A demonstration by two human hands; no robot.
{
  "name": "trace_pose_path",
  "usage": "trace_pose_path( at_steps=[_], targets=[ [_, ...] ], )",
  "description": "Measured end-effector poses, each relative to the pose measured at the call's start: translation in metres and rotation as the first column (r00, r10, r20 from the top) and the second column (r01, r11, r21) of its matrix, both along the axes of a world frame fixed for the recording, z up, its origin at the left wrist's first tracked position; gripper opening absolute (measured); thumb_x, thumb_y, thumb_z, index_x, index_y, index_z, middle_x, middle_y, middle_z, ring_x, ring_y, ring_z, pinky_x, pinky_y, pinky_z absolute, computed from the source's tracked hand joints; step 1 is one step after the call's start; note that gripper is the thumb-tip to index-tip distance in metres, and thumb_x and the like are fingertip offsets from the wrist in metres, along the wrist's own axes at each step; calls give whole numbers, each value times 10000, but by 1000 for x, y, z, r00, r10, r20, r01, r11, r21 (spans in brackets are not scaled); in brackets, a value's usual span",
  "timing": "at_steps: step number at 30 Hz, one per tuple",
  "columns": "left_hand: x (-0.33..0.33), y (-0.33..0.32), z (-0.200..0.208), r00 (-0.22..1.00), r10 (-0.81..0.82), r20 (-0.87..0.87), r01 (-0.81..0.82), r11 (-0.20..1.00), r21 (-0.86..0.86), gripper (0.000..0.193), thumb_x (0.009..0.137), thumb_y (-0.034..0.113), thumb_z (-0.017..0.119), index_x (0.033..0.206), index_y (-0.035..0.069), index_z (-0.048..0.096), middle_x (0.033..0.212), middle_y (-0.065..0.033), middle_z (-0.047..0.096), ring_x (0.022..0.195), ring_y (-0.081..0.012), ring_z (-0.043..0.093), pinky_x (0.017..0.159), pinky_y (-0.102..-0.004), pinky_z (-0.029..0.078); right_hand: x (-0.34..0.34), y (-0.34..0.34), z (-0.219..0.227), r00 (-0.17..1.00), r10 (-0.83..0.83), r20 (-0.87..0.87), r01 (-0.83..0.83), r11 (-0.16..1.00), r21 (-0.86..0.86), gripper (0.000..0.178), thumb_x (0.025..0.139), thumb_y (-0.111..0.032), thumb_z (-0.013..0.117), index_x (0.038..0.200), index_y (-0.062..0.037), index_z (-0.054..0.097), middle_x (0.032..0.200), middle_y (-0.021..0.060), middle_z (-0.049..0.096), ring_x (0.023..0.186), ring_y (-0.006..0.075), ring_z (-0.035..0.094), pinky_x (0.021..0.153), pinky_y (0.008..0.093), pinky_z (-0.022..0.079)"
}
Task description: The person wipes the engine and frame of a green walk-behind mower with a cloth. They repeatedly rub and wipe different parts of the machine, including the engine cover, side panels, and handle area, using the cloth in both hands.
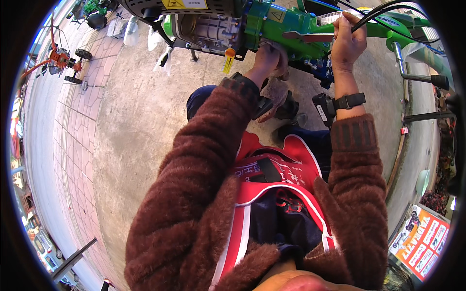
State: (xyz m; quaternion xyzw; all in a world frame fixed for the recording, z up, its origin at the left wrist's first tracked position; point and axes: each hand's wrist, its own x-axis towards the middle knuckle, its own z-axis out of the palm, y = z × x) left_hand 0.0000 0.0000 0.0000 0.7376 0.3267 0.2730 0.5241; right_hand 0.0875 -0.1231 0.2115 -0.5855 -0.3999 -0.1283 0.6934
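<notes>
A green walk-behind tiller [272, 24] with a grey metal engine [208, 29] stands in front of me at the top. My left hand [269, 58] is closed against its underside, gripping a brownish rag [274, 94] that hangs down toward my feet. Raised higher, my right hand [348, 43] has its fingers pinched together beside the green frame, close to several black cables [388, 9]. What those fingers hold, if anything, is too small to make out. A yellow tag-like piece [228, 60] hangs under the engine.
A black-gripped metal crank-like bar [422, 77] sticks out at the right. An orange wheeled machine [63, 60] stands on the paving at the far left. A printed orange and white board [420, 242] lies at the lower right. Concrete floor [141, 121] surrounds my feet.
</notes>
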Motion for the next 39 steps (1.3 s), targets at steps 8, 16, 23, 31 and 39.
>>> trace_pose_path(
  at_steps=[8,16,23,31,39],
  targets=[
    [-5,-17,32,999,-53,-11,54,993,108,419,822,441,632,898,45,748,840,-197,713,810,-363,699,758,-431,548,-2,-3,4,1000,1,-16,-1,1000,9,162,932,-95,588,1065,-5,619,767,30,643,589,51,497,546,192,399],
    [13,-24,40,951,-4,-310,79,970,230,522,751,568,651,893,79,765,865,-182,722,838,-353,709,758,-471,561,-2,0,4,999,-34,-4,34,999,1,165,922,-127,599,1044,-30,651,787,30,681,693,78,616,668,206,492],
    [19,-25,23,953,94,-289,-50,986,156,477,808,524,622,879,70,749,878,-179,724,849,-357,707,779,-460,559,-5,-1,6,1000,1,-17,-1,1000,-1,183,921,-112,593,1067,-12,634,778,31,665,624,54,550,597,188,445],
    [7,-7,-11,945,15,-327,-18,1000,-6,452,911,450,503,917,59,731,900,-186,724,896,-373,696,822,-473,540,-1,-2,6,1000,25,-18,-25,1000,7,203,919,-100,582,1084,15,609,776,42,647,604,59,506,557,196,409],
    [-3,1,-3,960,172,-222,-190,980,-63,552,974,459,405,1000,0,711,995,-247,704,975,-424,669,887,-502,522,-1,-1,6,1000,19,-9,-18,1000,20,194,920,-98,583,1075,15,611,774,41,647,599,58,506,550,195,406]
  ],
)
